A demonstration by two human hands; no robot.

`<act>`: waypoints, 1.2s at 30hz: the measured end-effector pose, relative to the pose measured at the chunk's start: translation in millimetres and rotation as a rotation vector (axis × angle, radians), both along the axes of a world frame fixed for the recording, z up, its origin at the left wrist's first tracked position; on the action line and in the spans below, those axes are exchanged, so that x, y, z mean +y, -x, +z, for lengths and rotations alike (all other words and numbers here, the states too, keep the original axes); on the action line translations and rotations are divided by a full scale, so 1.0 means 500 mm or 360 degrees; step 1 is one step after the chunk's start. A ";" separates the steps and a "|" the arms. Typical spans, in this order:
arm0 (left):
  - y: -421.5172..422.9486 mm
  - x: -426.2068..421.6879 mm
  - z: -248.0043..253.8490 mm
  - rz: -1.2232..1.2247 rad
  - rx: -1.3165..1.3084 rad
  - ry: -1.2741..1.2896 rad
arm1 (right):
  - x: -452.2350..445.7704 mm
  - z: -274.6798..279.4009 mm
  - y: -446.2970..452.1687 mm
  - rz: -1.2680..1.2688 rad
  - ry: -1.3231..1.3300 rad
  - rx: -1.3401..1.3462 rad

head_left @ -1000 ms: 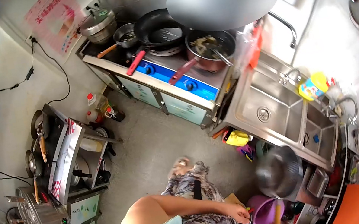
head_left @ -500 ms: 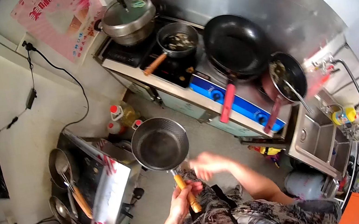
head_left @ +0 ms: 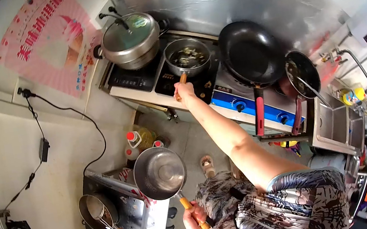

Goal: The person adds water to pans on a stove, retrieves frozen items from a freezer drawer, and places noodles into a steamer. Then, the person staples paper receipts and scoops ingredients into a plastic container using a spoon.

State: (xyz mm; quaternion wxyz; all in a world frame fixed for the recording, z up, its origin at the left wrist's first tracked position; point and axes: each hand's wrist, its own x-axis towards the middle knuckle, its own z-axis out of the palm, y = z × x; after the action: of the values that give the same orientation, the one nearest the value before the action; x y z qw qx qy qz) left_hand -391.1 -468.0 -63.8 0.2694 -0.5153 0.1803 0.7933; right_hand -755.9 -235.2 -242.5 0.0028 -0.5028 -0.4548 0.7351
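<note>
In my left hand (head_left: 194,219) is the yellow wooden handle of a metal saucepan (head_left: 158,172), its fingers wrapped round it. This saucepan hangs in the air at the lower middle of the head view, and no food shows in it. With my arm stretched forward, my right hand (head_left: 184,91) grips the wooden handle of a second saucepan (head_left: 196,70). That one stands on the black cooktop and holds dark and pale bits of food in its bottom.
A lidded steel pot (head_left: 133,57) stands left of the second saucepan. To the right, a large black wok (head_left: 250,53) and a smaller pan (head_left: 309,68) with a utensil sit on the blue-fronted gas stove (head_left: 249,106). A steel sink (head_left: 331,122) lies beyond. Oil bottles (head_left: 141,138) stand below.
My right hand has moved from beside the held saucepan up to the stove and taken hold of the second saucepan's handle. The held saucepan has shifted slightly down and left.
</note>
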 end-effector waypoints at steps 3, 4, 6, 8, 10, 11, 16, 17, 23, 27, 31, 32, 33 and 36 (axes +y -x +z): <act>0.052 -0.004 0.001 -0.0140 0.0108 0.0139 | 0.037 0.103 -0.045 0.0128 0.0207 -0.0126; 0.066 -0.004 -0.004 -0.0159 0.0133 0.0164 | 0.041 0.113 -0.065 0.0286 0.0056 0.0020; 0.094 -0.012 -0.037 -0.0183 0.0278 0.0095 | 0.081 0.217 -0.109 0.0311 0.0254 0.0128; 0.130 -0.013 -0.054 -0.0257 0.0326 0.0057 | 0.126 0.308 -0.166 0.0500 0.0304 0.0311; 0.178 0.007 -0.044 -0.0324 0.0355 0.0079 | 0.178 0.406 -0.230 0.0650 0.0228 0.0416; 0.188 0.002 -0.057 -0.0362 0.0365 0.0080 | 0.201 0.452 -0.268 0.0667 0.0300 0.0401; 0.232 0.051 -0.072 -0.0407 0.0382 -0.0076 | 0.344 0.681 -0.476 0.0604 0.0477 0.0390; 0.233 0.069 -0.061 -0.0417 0.0372 -0.0112 | 0.375 0.723 -0.521 0.0565 0.0469 0.0370; 0.211 0.167 -0.012 -0.0694 0.0457 -0.0066 | 0.513 0.885 -0.782 0.0285 -0.0072 0.0051; 0.174 0.228 -0.017 -0.0601 0.0384 -0.0134 | 0.629 0.888 -0.958 -0.0121 -0.0181 -0.0116; 0.123 0.263 0.002 -0.0662 0.0542 0.0006 | 0.780 0.786 -1.136 -0.0352 -0.0285 -0.0198; 0.118 0.283 0.000 -0.0730 0.0578 0.0056 | 0.823 0.750 -1.176 -0.0459 -0.0319 -0.0223; 0.108 0.304 0.029 -0.0736 0.0595 0.0192 | 0.876 0.692 -1.221 -0.0528 -0.0308 -0.0183; 0.078 0.348 0.094 -0.0697 0.0623 0.0418 | 1.045 0.493 -1.313 -0.0751 -0.0145 -0.0095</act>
State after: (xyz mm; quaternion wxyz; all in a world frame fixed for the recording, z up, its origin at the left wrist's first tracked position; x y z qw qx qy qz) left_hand -430.3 -294.1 -16.9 0.3252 -0.3322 0.4361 0.7705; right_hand -99.5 287.5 4.3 0.1836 -0.6159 -0.3572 0.6777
